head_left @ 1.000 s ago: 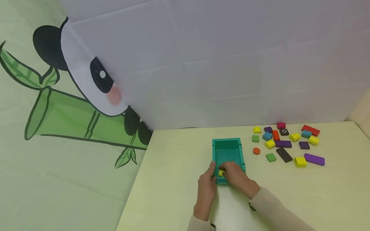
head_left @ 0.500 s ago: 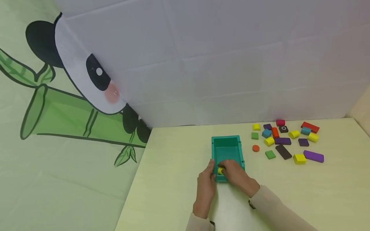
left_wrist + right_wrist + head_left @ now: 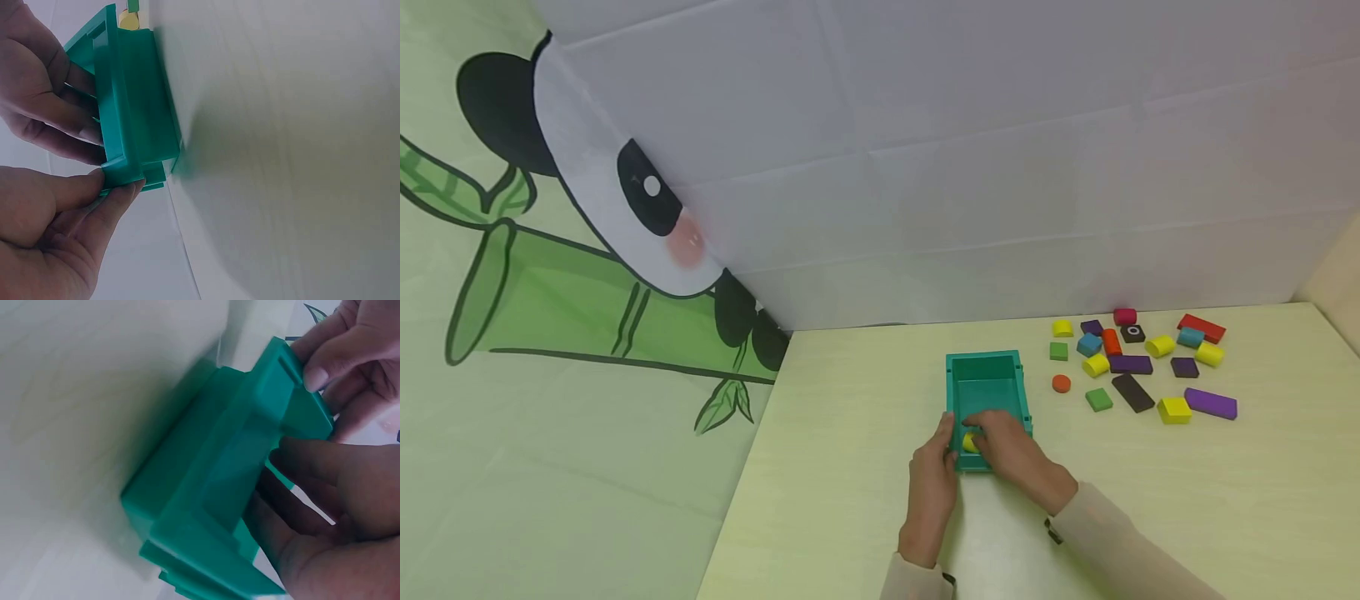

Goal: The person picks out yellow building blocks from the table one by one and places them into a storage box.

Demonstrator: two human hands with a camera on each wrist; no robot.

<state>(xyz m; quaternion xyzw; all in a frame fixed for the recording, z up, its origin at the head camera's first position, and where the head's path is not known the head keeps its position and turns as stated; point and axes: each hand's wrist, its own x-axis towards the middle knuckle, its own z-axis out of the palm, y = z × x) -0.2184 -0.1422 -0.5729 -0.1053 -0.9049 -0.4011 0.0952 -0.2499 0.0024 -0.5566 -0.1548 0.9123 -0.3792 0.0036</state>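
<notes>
A teal plastic bin [image 3: 987, 358] sits on the table. My left hand [image 3: 932, 492] holds its left wall near the front corner, with thumb and fingers pinching the rim in the left wrist view. My right hand [image 3: 1011, 450] reaches over the right side into the bin's front part. Inside, beside the thumb and below the index finger, lies a yellow block [image 3: 970, 442], partly covered by the fingers. In the right wrist view the right hand's fingers [image 3: 306, 456] are spread apart inside the bin; the yellow block is hidden there.
Several coloured wooden blocks lie spread out right of the bin, among them an orange disc [image 3: 1061, 383], a green square [image 3: 1099, 400], a black plank [image 3: 1132, 392], a yellow block [image 3: 1174, 410] and a purple plank [image 3: 1211, 403]. A white cloth [image 3: 1000, 167] hangs behind the table.
The right index finger has lifted a little away from the thumb, and more of the yellow block shows. Left hand and bin keep their place; the view shifts slightly.
</notes>
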